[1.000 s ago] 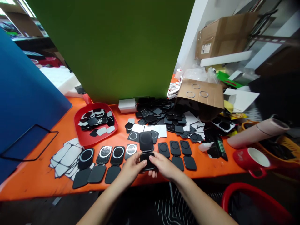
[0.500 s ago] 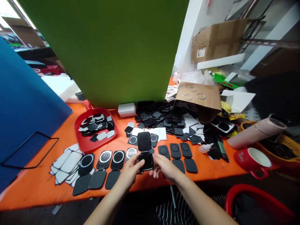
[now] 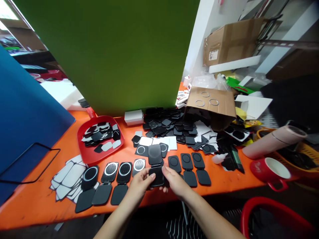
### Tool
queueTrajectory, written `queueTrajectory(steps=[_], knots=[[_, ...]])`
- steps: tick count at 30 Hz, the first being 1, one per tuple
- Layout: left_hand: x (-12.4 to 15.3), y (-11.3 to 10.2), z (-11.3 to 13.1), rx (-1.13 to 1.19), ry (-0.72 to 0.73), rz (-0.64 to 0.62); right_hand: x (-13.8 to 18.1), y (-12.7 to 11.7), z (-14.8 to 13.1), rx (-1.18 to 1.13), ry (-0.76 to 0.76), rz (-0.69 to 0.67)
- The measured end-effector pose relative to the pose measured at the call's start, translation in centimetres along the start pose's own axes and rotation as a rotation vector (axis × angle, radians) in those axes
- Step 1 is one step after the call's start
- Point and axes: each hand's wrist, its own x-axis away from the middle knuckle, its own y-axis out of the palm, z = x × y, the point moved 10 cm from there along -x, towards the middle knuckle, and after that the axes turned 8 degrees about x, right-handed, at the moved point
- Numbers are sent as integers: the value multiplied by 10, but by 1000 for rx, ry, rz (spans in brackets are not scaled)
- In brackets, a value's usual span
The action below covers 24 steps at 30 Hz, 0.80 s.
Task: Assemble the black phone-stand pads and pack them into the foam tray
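Observation:
Both my hands hold a black hinged two-pad piece (image 3: 156,164) low over the orange table (image 3: 37,202), near its front edge. My left hand (image 3: 140,183) pinches the lower pad from the left and my right hand (image 3: 174,180) grips it from the right. The upper pad stands open above my fingers. To the left lies a row of similar black pieces with silver rings (image 3: 117,172). Three more black pieces (image 3: 190,166) lie in a row to the right.
A red scoop tray (image 3: 86,151) with black and white pads sits at the left, white backing sheets (image 3: 66,176) beside it. A heap of black pads (image 3: 171,124), a tipped cardboard box (image 3: 211,103), a red mug (image 3: 270,171) and a pink tube (image 3: 274,139) stand behind and to the right.
The hinged piece rose a little and then came back down toward the table between my hands. My grip on it stayed the same.

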Motion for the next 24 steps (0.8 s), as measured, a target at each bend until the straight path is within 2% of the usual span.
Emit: queueTrajectory(steps=[5, 9, 11, 14, 15, 17, 19, 21, 22, 24], knots=[[-5, 4, -4, -58, 27, -83, 0, -5, -9, 82, -91, 40], [-4, 9, 3, -148, 110, -125, -3, -11, -6, 200, -77, 80], [-1, 4, 19, -312, 248, -72, -3, -20, -7, 178, -73, 99], [12, 1, 53, -653, 601, -3, 1, -41, -9, -55, -38, 151], [19, 4, 62, -744, 736, -5, 4, -43, -6, -156, 10, 124], [32, 7, 74, -847, 961, -27, 11, -31, 1, -307, 148, -23], [40, 8, 78, -864, 1070, -29, 21, -13, 6, -339, 241, -171], [36, 4, 78, -817, 1019, 22, 24, -6, 4, -293, 216, -176], [31, -2, 76, -752, 936, 81, 23, -6, 3, -257, 178, -133], [16, -20, 63, -508, 676, 204, 20, -9, 0, -181, 99, -30]])
